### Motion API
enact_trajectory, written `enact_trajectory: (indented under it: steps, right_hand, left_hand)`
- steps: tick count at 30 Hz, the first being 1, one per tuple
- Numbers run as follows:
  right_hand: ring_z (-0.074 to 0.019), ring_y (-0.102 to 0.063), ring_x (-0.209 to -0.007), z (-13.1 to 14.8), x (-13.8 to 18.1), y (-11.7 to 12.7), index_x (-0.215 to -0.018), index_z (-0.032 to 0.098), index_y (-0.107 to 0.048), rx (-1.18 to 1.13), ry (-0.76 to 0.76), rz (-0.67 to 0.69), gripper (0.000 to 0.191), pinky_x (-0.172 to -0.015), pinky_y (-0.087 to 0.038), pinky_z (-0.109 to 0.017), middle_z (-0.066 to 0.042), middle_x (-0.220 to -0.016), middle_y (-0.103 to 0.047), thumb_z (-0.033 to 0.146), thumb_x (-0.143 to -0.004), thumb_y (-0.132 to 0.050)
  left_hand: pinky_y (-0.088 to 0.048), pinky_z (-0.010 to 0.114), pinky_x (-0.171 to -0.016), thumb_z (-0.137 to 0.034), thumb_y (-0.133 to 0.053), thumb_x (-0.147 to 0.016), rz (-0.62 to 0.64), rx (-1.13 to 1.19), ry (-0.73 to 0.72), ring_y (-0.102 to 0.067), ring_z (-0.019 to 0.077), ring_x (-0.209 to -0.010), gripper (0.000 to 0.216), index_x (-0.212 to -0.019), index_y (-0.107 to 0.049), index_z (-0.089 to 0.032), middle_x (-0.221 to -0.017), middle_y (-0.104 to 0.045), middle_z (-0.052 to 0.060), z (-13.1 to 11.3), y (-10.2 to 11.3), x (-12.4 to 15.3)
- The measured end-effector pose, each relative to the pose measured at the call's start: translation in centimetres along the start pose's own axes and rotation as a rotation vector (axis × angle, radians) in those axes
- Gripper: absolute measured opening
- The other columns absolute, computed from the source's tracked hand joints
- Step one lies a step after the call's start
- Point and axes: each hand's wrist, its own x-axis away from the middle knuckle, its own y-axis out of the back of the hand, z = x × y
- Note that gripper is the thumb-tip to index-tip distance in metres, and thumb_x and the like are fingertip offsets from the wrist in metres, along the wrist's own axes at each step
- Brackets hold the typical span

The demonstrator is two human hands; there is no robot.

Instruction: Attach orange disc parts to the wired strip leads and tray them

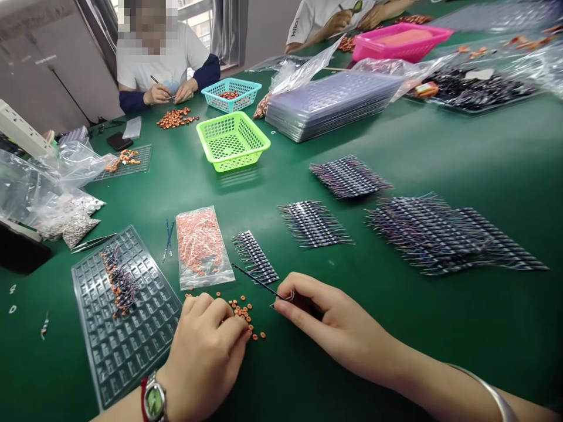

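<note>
Two hands meet low on the green bench [440,328]. My left hand [206,346] sets its fingers, bunched together, on the scattered orange rings [241,312] just beside the clear tray [132,351]; whether one is pinched I cannot tell. My right hand [328,328] has its fingers clamped on a thin leaded part [257,281].

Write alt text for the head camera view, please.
On a green table, the right hand pinches a thin wire while the left hand touches small orange rings. A clear compartment tray lies left.
</note>
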Motion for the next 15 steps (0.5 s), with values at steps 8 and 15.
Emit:
enact_trajectory:
  steps: [8,15]
  right_hand:
    - [-0.0166,-0.046,-0.06,0.09,0.2,0.08,-0.077,0.022,-0.052,0.016,-0.002,-0.011,0.017,-0.054,-0.037,-0.027,0.002,-0.068,-0.048,0.028,-0.094,-0.05]
    - [-0.0174,-0.048,-0.06,0.21,0.17,0.12,-0.077,0.022,-0.052,0.025,-0.012,-0.008,0.02,-0.054,-0.04,-0.027,0.001,-0.068,-0.05,0.031,-0.095,-0.05]
  left_hand:
    - [-0.034,0.037,-0.069,-0.016,-0.053,-0.091,0.034,-0.034,0.036,-0.044,0.019,-0.075,0.015,-0.077,-0.055,-0.019,-0.079,-0.057,0.001,-0.37,0.12,0.04]
    - [-0.036,0.038,-0.069,-0.013,-0.048,-0.092,0.074,-0.029,0.066,-0.046,0.0199,-0.075,0.017,-0.079,-0.06,-0.018,-0.079,-0.058,0.003,-0.46,0.32,0.0]
